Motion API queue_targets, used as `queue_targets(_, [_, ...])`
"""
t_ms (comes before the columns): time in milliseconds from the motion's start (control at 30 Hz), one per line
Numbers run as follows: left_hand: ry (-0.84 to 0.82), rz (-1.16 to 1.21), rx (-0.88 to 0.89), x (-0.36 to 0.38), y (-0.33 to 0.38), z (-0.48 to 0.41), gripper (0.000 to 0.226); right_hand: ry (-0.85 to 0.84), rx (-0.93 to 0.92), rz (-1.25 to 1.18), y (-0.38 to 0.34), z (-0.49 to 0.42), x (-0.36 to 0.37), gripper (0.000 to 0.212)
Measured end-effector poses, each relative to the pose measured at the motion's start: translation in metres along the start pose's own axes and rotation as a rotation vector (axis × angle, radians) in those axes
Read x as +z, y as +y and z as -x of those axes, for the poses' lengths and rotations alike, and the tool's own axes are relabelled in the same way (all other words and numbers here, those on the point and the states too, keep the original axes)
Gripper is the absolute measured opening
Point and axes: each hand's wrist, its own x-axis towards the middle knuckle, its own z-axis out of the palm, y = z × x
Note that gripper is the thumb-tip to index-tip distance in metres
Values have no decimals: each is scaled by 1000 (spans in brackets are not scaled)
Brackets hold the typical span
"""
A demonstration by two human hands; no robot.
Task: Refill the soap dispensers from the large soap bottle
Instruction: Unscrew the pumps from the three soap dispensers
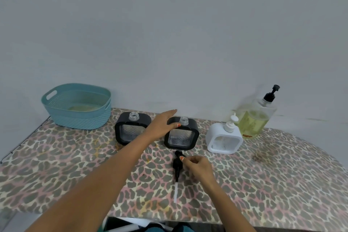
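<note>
Laid flat left hand (163,124) on uncapped black-framed clear square dispenser (181,134), pinched black plastic pump (176,168) before it in right hand (196,165), poured nothing yet.

Left hand (161,124) on middle dispenser (190,130); right hand (198,166) pinches pump (176,166)

On the table (273,175) the left dispenser (120,130), middle dispenser (181,137) and right dispenser (212,137) stood in a row. The basket (79,117) stood left of them, the large bottle (254,120) behind the right one, the pump (176,165) before the middle one.
</note>
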Motion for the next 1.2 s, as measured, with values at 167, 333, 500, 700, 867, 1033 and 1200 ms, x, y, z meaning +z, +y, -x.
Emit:
queue_targets(167, [83,27,78,1,20,-3,52,98,-132,24,-11,3,-25,25])
queue_targets(333, [78,49,137,18,45,-13,47,278,-236,-32,-27,-5,-74,20])
queue_targets(500, [-20,62,140,51,62,-27,44,476,-297,-59,-30,-25,-109,17])
queue_targets(700, [-82,-30,109,98,64,-37,47,450,-392,60,-29,-55,-119,42])
queue_targets(867, [-145,-86,42,113,62,-45,63,431,-409,161,-25,-72,-115,31])
queue_targets(1033, [-143,-145,34,121,57,-53,68,444,-418,141,-25,-75,-118,21])
queue_targets(1200, [-160,-165,50,123,60,-56,67,405,-447,167,-23,-78,-127,25])
